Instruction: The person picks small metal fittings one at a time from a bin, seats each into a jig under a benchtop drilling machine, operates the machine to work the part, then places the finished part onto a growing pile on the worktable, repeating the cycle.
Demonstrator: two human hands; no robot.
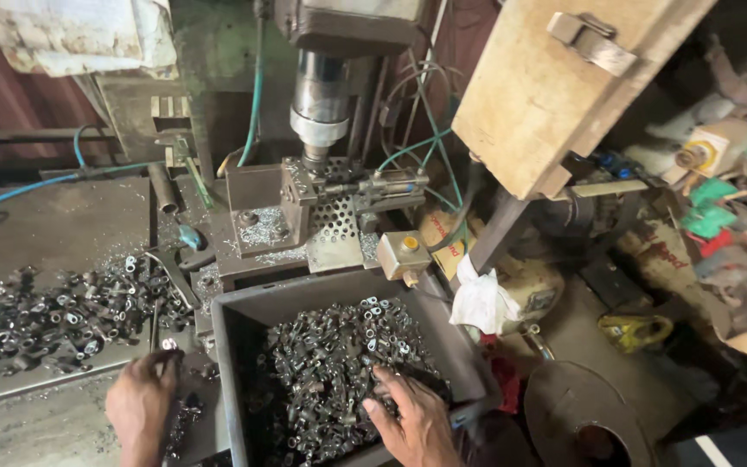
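A dark grey plastic bin (235,322) stands in front of me, filled with several small metal ring-ended parts (330,363). My right hand (412,421) lies flat on the parts at the bin's near right side, fingers spread. My left hand (142,402) rests on the workbench just left of the bin, fingers curled over a few loose parts; whether it grips any is hidden. Behind the bin stands a drill press with its spindle (319,108) above a perforated metal fixture (332,220).
A heap of the same metal parts (54,316) covers the steel bench at left. A wooden box (555,82) hangs at upper right. A white rag (482,303), a round metal disc (577,406), blue hoses and cluttered scrap lie at right.
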